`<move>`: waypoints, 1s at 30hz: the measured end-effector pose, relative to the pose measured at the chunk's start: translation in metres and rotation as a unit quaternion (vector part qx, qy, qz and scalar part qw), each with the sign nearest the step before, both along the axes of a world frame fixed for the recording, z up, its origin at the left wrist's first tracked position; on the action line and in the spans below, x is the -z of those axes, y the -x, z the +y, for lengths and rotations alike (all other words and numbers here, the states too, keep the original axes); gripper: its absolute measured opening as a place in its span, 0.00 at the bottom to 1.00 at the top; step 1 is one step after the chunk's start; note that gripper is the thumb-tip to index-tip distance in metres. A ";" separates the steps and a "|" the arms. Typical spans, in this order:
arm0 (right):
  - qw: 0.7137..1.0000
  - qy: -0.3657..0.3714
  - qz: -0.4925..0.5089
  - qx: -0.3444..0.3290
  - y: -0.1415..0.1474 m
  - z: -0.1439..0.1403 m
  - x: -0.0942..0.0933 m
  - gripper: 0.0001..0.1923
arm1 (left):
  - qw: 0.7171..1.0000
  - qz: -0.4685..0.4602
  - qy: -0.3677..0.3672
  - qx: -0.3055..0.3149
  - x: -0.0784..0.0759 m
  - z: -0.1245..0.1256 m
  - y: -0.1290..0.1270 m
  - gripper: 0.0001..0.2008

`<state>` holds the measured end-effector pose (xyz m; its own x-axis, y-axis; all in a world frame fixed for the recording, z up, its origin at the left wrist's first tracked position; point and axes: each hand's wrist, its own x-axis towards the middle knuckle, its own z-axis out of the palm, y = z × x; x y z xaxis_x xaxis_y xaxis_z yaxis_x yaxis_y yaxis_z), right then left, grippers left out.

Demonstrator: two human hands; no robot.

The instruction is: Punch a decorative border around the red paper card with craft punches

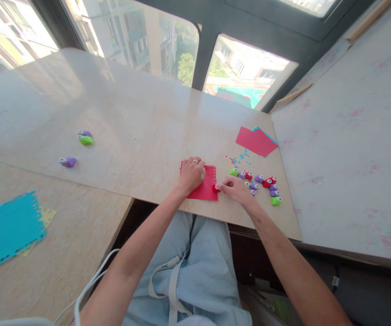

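A sheet of red paper [202,192] lies near the table's front edge, with punched holes along its top and right sides. My left hand [192,173] rests on the paper's upper left part, fingers bent slightly over it and holding nothing that I can see. At the right edge of the sheet, my right hand [233,186] is closed on a small red paper punch [215,188], thumb on top. Just beyond that hand stand several purple, green and red punches, among them a green punch [276,201] and a purple punch [258,179].
Blue and red paper bits [243,157] are scattered behind the punches. Red card [257,141] lies over blue sheets at the back right. Far left are two purple punches and a green punch [85,140]. A blue sheet [10,228] with punched edges covers yellow paper [48,216].
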<state>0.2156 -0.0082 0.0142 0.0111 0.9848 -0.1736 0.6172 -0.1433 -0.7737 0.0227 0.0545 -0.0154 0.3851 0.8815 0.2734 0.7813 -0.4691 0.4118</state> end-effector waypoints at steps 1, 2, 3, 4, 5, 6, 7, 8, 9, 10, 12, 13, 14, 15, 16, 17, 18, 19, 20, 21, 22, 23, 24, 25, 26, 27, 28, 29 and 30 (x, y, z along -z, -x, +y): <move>1.000 0.005 0.002 -0.004 0.000 0.001 -0.001 0.20 | 1.000 0.000 -0.004 0.000 0.000 0.000 0.000 0.08; 1.000 0.010 0.003 -0.008 0.000 0.001 -0.002 0.20 | 1.000 -0.001 -0.007 0.000 0.000 0.000 0.000 0.08; 1.000 0.013 0.004 -0.013 0.000 0.002 -0.003 0.20 | 1.000 -0.003 -0.008 -0.001 0.000 0.000 0.000 0.08; 1.000 0.016 0.004 -0.017 0.000 0.003 -0.004 0.19 | 1.000 -0.006 -0.007 -0.002 0.000 0.000 0.000 0.08; 1.000 0.018 0.004 -0.021 0.000 0.003 -0.005 0.19 | 1.000 -0.009 -0.005 -0.002 0.000 0.000 0.000 0.08; 1.000 0.019 0.004 -0.024 0.000 0.003 -0.005 0.18 | 1.000 -0.011 -0.003 -0.004 0.000 0.000 0.000 0.08; 0.999 0.020 0.004 -0.026 0.000 0.004 -0.006 0.18 | 1.000 -0.013 -0.003 -0.004 0.000 -0.001 0.000 0.08; 0.999 0.021 0.003 -0.028 0.000 0.004 -0.006 0.17 | 1.000 -0.014 -0.004 -0.004 0.000 -0.001 0.000 0.08; 0.999 0.022 0.002 -0.029 0.000 0.004 -0.007 0.17 | 1.000 -0.014 -0.006 -0.004 0.000 -0.001 0.000 0.08; 0.999 0.022 0.000 -0.029 0.000 0.004 -0.007 0.16 | 1.000 -0.014 -0.008 -0.004 -0.001 -0.001 0.000 0.08; 0.999 0.022 -0.006 -0.032 0.000 0.005 -0.008 0.15 | 1.000 -0.014 -0.011 -0.004 -0.001 -0.001 0.000 0.08; 0.999 0.022 -0.010 -0.034 0.000 0.005 -0.009 0.15 | 1.000 -0.014 -0.011 -0.003 -0.001 -0.001 0.000 0.08; 0.999 0.023 -0.014 -0.035 0.000 0.006 -0.009 0.14 | 1.000 -0.015 -0.011 -0.004 -0.002 -0.001 0.000 0.08; 0.999 0.025 -0.017 -0.037 0.000 0.007 -0.010 0.14 | 1.000 -0.015 -0.009 -0.004 -0.002 -0.001 0.000 0.08; 0.999 0.027 -0.019 -0.038 -0.001 0.007 -0.010 0.13 | 1.000 -0.015 -0.006 -0.004 -0.002 -0.001 0.000 0.08; 0.999 0.031 -0.019 -0.039 -0.001 0.008 -0.010 0.13 | 1.000 -0.015 -0.003 -0.004 -0.002 -0.001 0.000 0.08; 0.998 0.034 -0.019 -0.040 -0.001 0.009 -0.010 0.13 | 1.000 -0.016 0.000 -0.005 -0.002 -0.001 0.000 0.08; 0.998 0.037 -0.017 -0.040 -0.001 0.009 -0.010 0.13 | 1.000 -0.016 0.002 -0.005 -0.002 -0.001 0.000 0.08; 0.998 0.039 -0.015 -0.039 -0.002 0.009 -0.009 0.14 | 1.000 -0.017 0.002 -0.005 -0.002 -0.001 0.000 0.08; 0.998 0.040 -0.011 -0.039 -0.002 0.009 -0.009 0.14 | 1.000 -0.017 0.000 -0.006 -0.002 -0.001 0.000 0.08; 0.998 0.040 -0.007 -0.037 -0.002 0.008 -0.008 0.15 | 1.000 -0.018 -0.003 -0.007 -0.002 -0.001 0.000 0.08; 0.999 0.040 -0.002 -0.036 -0.002 0.007 -0.008 0.16 | 1.000 -0.018 -0.006 -0.007 -0.001 -0.001 0.000 0.08; 0.999 0.039 0.003 -0.034 -0.002 0.006 -0.007 0.16 | 1.000 -0.018 -0.009 -0.008 -0.001 0.000 0.000 0.08; 0.999 0.039 0.007 -0.032 -0.002 0.005 -0.006 0.17 | 1.000 -0.017 -0.011 -0.008 0.000 0.000 0.000 0.08; 0.999 0.038 0.012 -0.030 -0.002 0.004 -0.006 0.17 | 1.000 -0.017 -0.012 -0.009 0.000 0.000 0.000 0.08; 0.999 0.037 0.016 -0.029 -0.001 0.003 -0.006 0.18 | 1.000 -0.017 -0.012 -0.009 0.000 0.000 0.000 0.08; 0.999 0.036 0.021 -0.027 -0.001 0.002 -0.005 0.18 | 1.000 -0.017 -0.012 -0.009 0.001 0.000 0.000 0.07; 0.999 0.036 0.026 -0.025 -0.001 0.001 -0.005 0.19 | 1.000 -0.017 -0.011 -0.009 0.001 0.000 0.000 0.07; 0.999 0.036 0.032 -0.022 -0.001 0.000 -0.004 0.20 | 1.000 -0.016 -0.010 -0.010 0.001 0.000 0.000 0.07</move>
